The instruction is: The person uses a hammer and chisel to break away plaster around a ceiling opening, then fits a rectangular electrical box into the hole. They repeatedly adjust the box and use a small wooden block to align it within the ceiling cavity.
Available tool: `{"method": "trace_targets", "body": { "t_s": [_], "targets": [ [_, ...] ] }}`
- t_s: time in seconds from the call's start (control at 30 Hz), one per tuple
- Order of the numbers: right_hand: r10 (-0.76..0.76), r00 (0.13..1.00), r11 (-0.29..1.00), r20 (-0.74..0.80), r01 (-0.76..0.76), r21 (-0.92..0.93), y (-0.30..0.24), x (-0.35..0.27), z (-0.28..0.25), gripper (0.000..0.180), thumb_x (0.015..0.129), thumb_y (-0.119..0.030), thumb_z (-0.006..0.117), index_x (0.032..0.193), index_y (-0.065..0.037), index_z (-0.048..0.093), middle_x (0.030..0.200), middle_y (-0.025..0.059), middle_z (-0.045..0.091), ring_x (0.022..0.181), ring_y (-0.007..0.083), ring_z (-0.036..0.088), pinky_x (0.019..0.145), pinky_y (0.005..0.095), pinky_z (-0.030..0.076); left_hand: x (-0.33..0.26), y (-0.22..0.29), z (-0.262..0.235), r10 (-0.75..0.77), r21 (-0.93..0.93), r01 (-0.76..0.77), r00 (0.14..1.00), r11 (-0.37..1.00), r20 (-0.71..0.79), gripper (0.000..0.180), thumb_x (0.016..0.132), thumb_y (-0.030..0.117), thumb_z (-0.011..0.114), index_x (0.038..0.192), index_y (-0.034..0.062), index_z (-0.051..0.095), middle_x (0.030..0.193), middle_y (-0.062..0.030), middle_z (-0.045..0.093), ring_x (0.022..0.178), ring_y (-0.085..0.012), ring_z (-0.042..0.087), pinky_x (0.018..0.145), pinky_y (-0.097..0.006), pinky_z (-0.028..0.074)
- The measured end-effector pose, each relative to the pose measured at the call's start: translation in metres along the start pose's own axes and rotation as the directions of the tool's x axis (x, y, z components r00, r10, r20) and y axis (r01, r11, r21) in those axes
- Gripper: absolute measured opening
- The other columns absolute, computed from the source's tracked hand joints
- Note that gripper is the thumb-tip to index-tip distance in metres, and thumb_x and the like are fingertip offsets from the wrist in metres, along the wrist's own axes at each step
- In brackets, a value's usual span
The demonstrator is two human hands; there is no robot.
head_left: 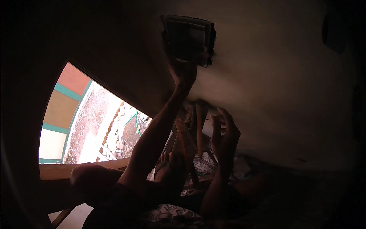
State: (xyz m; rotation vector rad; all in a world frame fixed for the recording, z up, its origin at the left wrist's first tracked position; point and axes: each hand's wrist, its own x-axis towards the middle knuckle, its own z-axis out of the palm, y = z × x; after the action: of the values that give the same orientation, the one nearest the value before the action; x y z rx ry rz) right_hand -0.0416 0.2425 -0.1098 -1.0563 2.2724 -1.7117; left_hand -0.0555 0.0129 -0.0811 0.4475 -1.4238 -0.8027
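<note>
Up at the dim wall, the left hand point(183, 74) is reaching to the lower edge of a square recessed box point(189, 38) set in the plaster; fingers are touching or pinching its bottom rim, but it is too dark to tell whether they are closing on anything. The box is sitting directly above that hand, its open face pointing out toward the camera, roughly square, sides running up-down and across, slightly tilted. Frame edges are showing pale against the dark cavity.

Below and to the right of the left hand, the right hand point(225, 133) is hanging in the air with fingers spread apart and curled loosely, holding nothing, palm facing left. Just left of the right hand, a wooden handle point(199, 129) is standing nearly upright, long axis vertical, its top meeting a dark crosspiece; what kind of tool it is cannot be told. Slanted wooden slats point(185, 147) are leaning beside it, crossing under the left forearm.

Beneath the left forearm a bare foot point(167, 168) is resting. Far left of both hands, a bright window opening point(91, 122) is showing rubble and a green hose point(135, 120) outside.
</note>
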Motion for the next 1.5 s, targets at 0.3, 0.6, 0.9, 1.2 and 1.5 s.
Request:
{"method": "trace_targets", "body": {
  "t_s": [0.3,0.6,0.9,1.2,1.5],
  "targets": [
    [-0.450,0.842,0.890,-0.297,0.451,-0.067,-0.049,0.147,0.043,0.016,0.095,-0.014,0.068,0.106,-0.003,0.069,0.080,0.0128,0.070,0.069,0.0228,0.071,0.055,0.0345,0.053,-0.005,0.000,0.001,-0.075,-0.049,0.077,0.997,0.996,0.031,0.107,0.065,0.015,0.091,0.152,0.0044,0.030,0.140,-0.0134,0.046,0.131,-0.0273,0.046,0.109,-0.041,0.040],
    [-0.531,0.809,0.844,-0.252,0.479,-0.239,-0.067,0.169,0.051,0.003,0.087,-0.009,0.072,0.089,-0.006,0.071,0.067,0.0102,0.067,0.056,0.0215,0.067,0.051,0.0340,0.048,-0.012,-0.016,0.003,-0.213,0.059,0.211,0.976,0.976,0.044,0.098,0.070,0.020,0.086,0.150,0.0045,0.030,0.134,-0.0242,0.049,0.120,-0.0416,0.053,0.096,-0.048,0.047],
    [-0.459,0.863,0.873,-0.211,0.393,-0.290,-0.075,0.171,0.049,0.008,0.080,-0.003,0.073,0.087,-0.006,0.073,0.069,0.0103,0.070,0.060,0.0204,0.069,0.056,0.0344,0.052,-0.015,-0.008,-0.001,0.040,0.240,-0.029,0.998,0.970,-0.038,0.106,0.065,0.023,0.089,0.151,0.0031,0.031,0.146,-0.0216,0.044,0.136,-0.0446,0.041,0.102,-0.054,0.044],
    [-0.504,0.833,0.852,-0.228,0.436,-0.290,-0.070,0.181,0.043,0.011,0.083,-0.010,0.078,0.086,-0.001,0.072,0.073,0.0083,0.072,0.064,0.0168,0.069,0.060,0.0316,0.053,-0.048,-0.032,-0.019,-0.621,-0.232,0.577,0.746,0.783,-0.241,0.032,0.091,0.015,0.073,0.119,0.0025,0.064,0.110,-0.0099,0.066,0.095,-0.0173,0.064,0.075,-0.032,0.058],
    [-0.301,0.933,0.952,-0.200,0.280,-0.125,-0.083,0.171,0.036,0.017,0.082,-0.012,0.081,0.084,0.001,0.070,0.068,0.0065,0.069,0.060,0.0139,0.066,0.059,0.0280,0.052,-0.047,-0.018,-0.001,-0.769,-0.578,0.604,0.635,0.549,-0.067,0.039,0.075,0.024,0.088,0.094,-0.0027,0.068,0.085,-0.0082,0.068,0.073,-0.0138,0.060,0.067,-0.028,0.049]
  ]
}}
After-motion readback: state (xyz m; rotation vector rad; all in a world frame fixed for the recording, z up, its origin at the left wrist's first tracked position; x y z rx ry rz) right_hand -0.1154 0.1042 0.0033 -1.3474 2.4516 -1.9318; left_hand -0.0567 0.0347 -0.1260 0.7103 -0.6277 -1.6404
